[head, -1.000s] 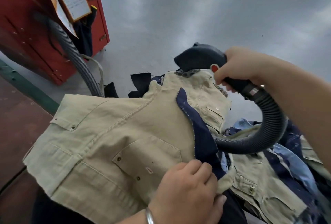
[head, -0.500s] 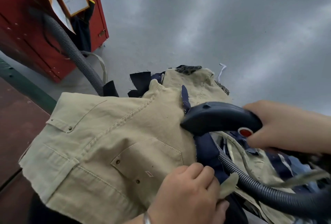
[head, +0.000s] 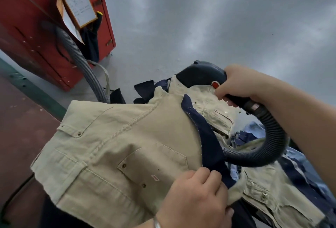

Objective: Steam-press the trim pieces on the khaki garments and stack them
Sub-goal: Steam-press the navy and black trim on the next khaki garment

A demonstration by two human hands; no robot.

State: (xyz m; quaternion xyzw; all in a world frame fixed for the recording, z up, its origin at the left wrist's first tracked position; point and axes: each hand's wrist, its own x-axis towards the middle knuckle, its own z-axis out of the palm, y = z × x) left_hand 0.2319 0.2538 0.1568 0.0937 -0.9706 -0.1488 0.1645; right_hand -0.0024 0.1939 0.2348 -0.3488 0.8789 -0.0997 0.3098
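The khaki garment (head: 127,155) lies spread across the near-centre of the work surface, pocket side up, w/ a flapped patch pocket (head: 154,165) and metal snaps showing. A navy trim strip (head: 207,136) runs along its right edge, from the far end near the steamer head down to the near hand. Left hand (head: 194,198): fingers curled, pinching the near end of the navy trim together w/ the khaki edge; a metal bangle (head: 157,225) sits at the wrist. Right hand (head: 238,85): closed round the handle of the handheld steamer (head: 201,74), fingers wrapped under the grip, just beside the red button (head: 215,84). The dark steamer head rests at the far end of the khaki fabric, touching it; contact w/ the trim itself cannot be told. A corrugated dark hose (head: 272,136) leaves the handle, loops down to the right and passes back under the trim area. To the right, near side, a 2nd khaki piece (head: 269,195) w/ snaps lies on a heap of blue and navy fabric (head: 300,165). Navy scraps (head: 143,89) lie at the far edge of the garment. Far left: a red cabinet (head: 27,33) w/ an orange-backed paper sheet (head: 78,3) hung on it, and a grey ribbed hose (head: 85,67) running down beside it. The floor (head: 200,18) beyond is grey.
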